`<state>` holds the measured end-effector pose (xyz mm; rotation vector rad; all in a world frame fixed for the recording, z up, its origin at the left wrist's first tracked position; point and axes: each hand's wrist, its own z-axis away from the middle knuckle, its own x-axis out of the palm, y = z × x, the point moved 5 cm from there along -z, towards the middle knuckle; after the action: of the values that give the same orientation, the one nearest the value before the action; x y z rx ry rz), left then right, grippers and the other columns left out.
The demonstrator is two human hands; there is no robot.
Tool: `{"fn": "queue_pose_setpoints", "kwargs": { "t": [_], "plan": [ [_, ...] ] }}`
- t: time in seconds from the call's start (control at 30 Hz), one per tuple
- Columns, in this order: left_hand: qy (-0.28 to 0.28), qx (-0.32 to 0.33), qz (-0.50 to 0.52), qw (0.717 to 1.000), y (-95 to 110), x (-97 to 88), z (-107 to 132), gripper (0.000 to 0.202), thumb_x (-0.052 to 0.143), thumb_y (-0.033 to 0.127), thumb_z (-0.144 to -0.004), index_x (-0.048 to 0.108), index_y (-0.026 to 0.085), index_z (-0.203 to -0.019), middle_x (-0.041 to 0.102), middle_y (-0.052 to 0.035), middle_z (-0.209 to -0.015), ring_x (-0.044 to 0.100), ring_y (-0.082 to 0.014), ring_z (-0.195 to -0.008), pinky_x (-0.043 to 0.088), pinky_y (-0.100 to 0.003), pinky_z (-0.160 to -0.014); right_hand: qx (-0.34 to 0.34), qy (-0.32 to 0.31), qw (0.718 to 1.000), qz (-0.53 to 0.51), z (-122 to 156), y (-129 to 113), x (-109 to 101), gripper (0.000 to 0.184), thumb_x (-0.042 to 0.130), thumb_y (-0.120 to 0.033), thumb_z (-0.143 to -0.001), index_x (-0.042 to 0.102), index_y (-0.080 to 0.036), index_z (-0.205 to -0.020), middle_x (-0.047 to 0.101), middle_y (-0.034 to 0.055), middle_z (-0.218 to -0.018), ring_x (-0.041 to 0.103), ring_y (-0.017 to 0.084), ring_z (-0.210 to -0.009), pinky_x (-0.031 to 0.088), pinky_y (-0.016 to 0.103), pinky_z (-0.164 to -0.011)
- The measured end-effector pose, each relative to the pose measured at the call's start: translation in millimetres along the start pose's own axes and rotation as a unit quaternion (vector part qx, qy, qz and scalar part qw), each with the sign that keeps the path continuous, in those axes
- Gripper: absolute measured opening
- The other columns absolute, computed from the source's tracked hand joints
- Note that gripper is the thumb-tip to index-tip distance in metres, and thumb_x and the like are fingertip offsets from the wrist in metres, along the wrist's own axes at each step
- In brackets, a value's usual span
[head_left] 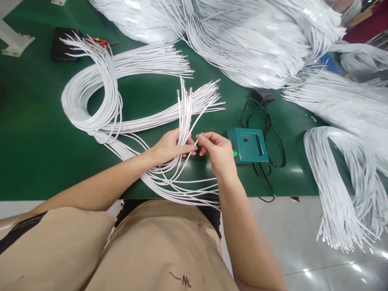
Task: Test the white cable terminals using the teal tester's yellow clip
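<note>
My left hand (176, 146) is closed around a small bunch of white wires (184, 115), whose metal-tipped ends stand up above the fingers. Beside it, my right hand (216, 150) pinches the end of a single white wire (195, 142) between thumb and fingertips. More loose white wires (169, 192) curve below both hands toward the table's front edge. A looped bundle of white wires (75, 99) lies to the left, with its ends fanned out behind my hands. Just right of my right hand sits a small green box (248, 145) with a lit green spot.
Large heaps of white wires (242, 40) cover the back of the green table (39, 153). Another bundle (336, 194) hangs over the front edge at right. A black cable (280, 141) trails around the green box. Red-handled pliers (101, 41) lie near a black case (60, 44). A red sleeve (368, 24) shows at far right.
</note>
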<state>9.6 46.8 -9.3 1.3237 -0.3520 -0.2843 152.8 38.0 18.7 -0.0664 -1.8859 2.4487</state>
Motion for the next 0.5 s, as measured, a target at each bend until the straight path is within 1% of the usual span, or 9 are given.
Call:
{"fn": "queue_pose_setpoints", "kwargs": {
  "t": [0.07,0.13,0.2,0.27,0.33,0.4,0.47,0.5],
  "plan": [
    [0.002,-0.001,-0.007,1.000,0.3,0.5,0.0,0.031,0.074,0.036,-0.075,0.056,0.014,-0.087,0.068,-0.0025,-0.071,0.061,-0.0100,-0.059,0.046,-0.020,-0.054,0.014,-0.012,0.998,-0.053,-1.6,4.8,1.5,0.018,0.076,-0.029,-0.067,0.069,-0.013,-0.073,0.054,-0.0052,-0.056,0.043,0.005,-0.047,0.040,0.020,-0.047],
    [0.003,0.008,-0.008,1.000,1.8,1.1,-0.1,0.028,0.072,0.035,-0.076,0.057,0.013,-0.084,0.067,-0.0027,-0.070,0.059,-0.0086,-0.058,0.045,-0.019,-0.053,0.046,-0.029,0.992,-0.116,-1.7,8.5,4.6,0.016,0.075,-0.027,-0.067,0.070,-0.013,-0.073,0.052,-0.0055,-0.056,0.041,0.005,-0.048,0.039,0.020,-0.047],
    [0.005,0.022,0.003,1.000,3.9,1.4,0.1,0.025,0.071,0.032,-0.077,0.054,0.013,-0.080,0.066,-0.0024,-0.070,0.059,-0.0087,-0.060,0.044,-0.018,-0.053,0.088,-0.058,0.976,-0.189,-0.1,11.6,10.4,0.012,0.074,-0.023,-0.067,0.067,-0.013,-0.068,0.045,-0.0073,-0.052,0.035,0.004,-0.045,0.037,0.019,-0.046],
    [0.009,0.034,0.014,0.999,5.7,1.4,0.6,0.024,0.070,0.029,-0.078,0.052,0.014,-0.079,0.065,-0.0018,-0.070,0.061,-0.0091,-0.062,0.043,-0.018,-0.053,0.123,-0.086,0.958,-0.245,1.9,13.3,16.1,0.013,0.071,-0.020,-0.067,0.062,-0.013,-0.060,0.037,-0.0088,-0.049,0.029,0.003,-0.043,0.035,0.019,-0.044],
    [0.005,0.041,0.023,0.999,7.0,2.2,1.4,0.022,0.067,0.026,-0.079,0.048,0.015,-0.079,0.064,-0.0008,-0.069,0.062,-0.0095,-0.062,0.042,-0.018,-0.053,0.136,-0.092,0.952,-0.258,2.1,13.4,17.8,0.014,0.068,-0.020,-0.069,0.060,-0.014,-0.059,0.036,-0.0087,-0.049,0.029,0.003,-0.043,0.035,0.019,-0.045],
    [-0.013,0.046,0.032,0.998,7.9,4.4,2.3,0.022,0.065,0.025,-0.082,0.044,0.016,-0.080,0.064,-0.0008,-0.069,0.064,-0.0104,-0.064,0.042,-0.018,-0.053,0.128,-0.079,0.959,-0.240,-0.2,10.9,15.4,0.013,0.068,-0.026,-0.072,0.065,-0.014,-0.068,0.039,-0.0078,-0.051,0.033,0.004,-0.043,0.037,0.020,-0.046],
    [-0.029,0.044,0.045,0.998,7.8,6.6,3.1,0.023,0.064,0.024,-0.082,0.041,0.017,-0.081,0.066,-0.0015,-0.072,0.066,-0.0120,-0.067,0.043,-0.018,-0.054,0.113,-0.074,0.967,-0.214,-3.8,6.1,13.1,0.023,0.066,-0.036,-0.076,0.069,-0.014,-0.079,0.040,-0.0076,-0.051,0.034,0.005,-0.043,0.036,0.021,-0.046],
    [-0.032,0.041,0.048,0.997,7.5,7.2,3.5,0.025,0.064,0.023,-0.082,0.040,0.017,-0.081,0.067,-0.0019,-0.074,0.067,-0.0126,-0.068,0.044,-0.019,-0.054,0.109,-0.078,0.970,-0.202,-5.7,3.6,12.8,0.027,0.066,-0.041,-0.077,0.070,-0.014,-0.080,0.038,-0.0078,-0.050,0.034,0.005,-0.042,0.035,0.021,-0.045]
  ]
}}
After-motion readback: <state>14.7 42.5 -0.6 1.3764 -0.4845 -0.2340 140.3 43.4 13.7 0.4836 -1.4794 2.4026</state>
